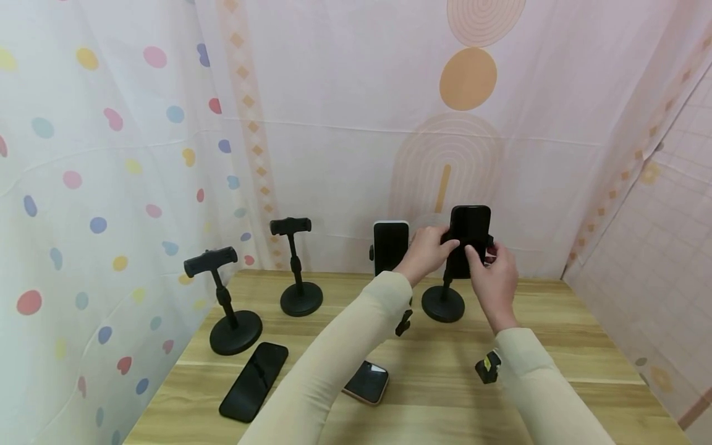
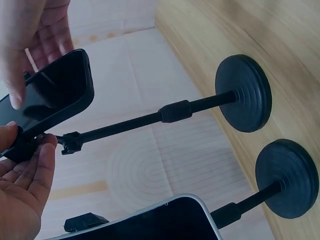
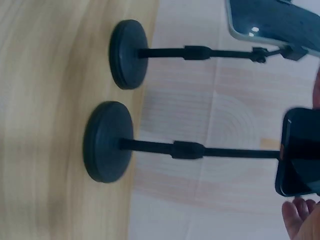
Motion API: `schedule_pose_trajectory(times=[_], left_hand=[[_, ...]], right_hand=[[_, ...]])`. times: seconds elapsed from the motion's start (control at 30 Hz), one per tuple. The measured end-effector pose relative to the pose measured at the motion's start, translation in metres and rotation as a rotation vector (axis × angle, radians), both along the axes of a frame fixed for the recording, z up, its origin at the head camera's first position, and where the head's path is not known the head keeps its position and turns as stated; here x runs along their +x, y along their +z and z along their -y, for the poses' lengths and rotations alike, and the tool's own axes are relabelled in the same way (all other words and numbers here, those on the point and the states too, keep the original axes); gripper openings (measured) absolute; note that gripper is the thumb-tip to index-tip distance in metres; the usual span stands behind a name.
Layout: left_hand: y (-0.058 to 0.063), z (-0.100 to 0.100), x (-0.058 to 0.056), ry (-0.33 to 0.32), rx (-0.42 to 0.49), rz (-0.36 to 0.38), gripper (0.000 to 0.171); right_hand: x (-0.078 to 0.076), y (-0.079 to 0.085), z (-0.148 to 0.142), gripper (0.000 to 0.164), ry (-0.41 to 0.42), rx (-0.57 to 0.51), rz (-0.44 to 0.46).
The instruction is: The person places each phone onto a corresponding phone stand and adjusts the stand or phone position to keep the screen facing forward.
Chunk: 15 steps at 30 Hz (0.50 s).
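Observation:
A black smartphone (image 1: 470, 225) stands upright in the clamp of a black phone stand (image 1: 443, 304) at the back right. My left hand (image 1: 427, 248) pinches the clamp at the phone's left edge, thumb in front and fingers behind, plainest in the left wrist view, where the clamp's side piece (image 2: 22, 150) shows. My right hand (image 1: 495, 278) grips the phone's right side, its thumb over the screen and its fingers behind. The right wrist view has the phone's lower end (image 3: 300, 160) above the stand's pole (image 3: 240, 153).
Left of it, a white-edged phone (image 1: 390, 246) sits in another stand, partly behind my left arm. Two stands with bare clamps, a front one (image 1: 236, 332) and a back one (image 1: 301, 298), are at the left. A black phone (image 1: 254, 382) and a smaller phone (image 1: 368, 382) lie on the table.

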<state>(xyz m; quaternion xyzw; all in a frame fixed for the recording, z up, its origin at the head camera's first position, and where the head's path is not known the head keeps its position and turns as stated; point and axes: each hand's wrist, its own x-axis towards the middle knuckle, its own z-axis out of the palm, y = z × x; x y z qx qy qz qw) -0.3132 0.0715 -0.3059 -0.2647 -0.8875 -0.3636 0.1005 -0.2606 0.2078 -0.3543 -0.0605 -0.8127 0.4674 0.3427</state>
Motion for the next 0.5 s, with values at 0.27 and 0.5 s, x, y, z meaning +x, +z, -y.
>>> schedule_pose_trajectory(times=[0.27, 0.5], left_hand=[[0.002, 0.003, -0.002, -0.014, 0.023, 0.017, 0.024], [0.000, 0.005, -0.001, 0.013, 0.060, 0.006, 0.013]], right_hand=[[-0.010, 0.023, -0.014, 0.046, 0.167, 0.004, 0.081], [-0.012, 0.028, -0.015, 0.051, 0.190, -0.023, 0.201]])
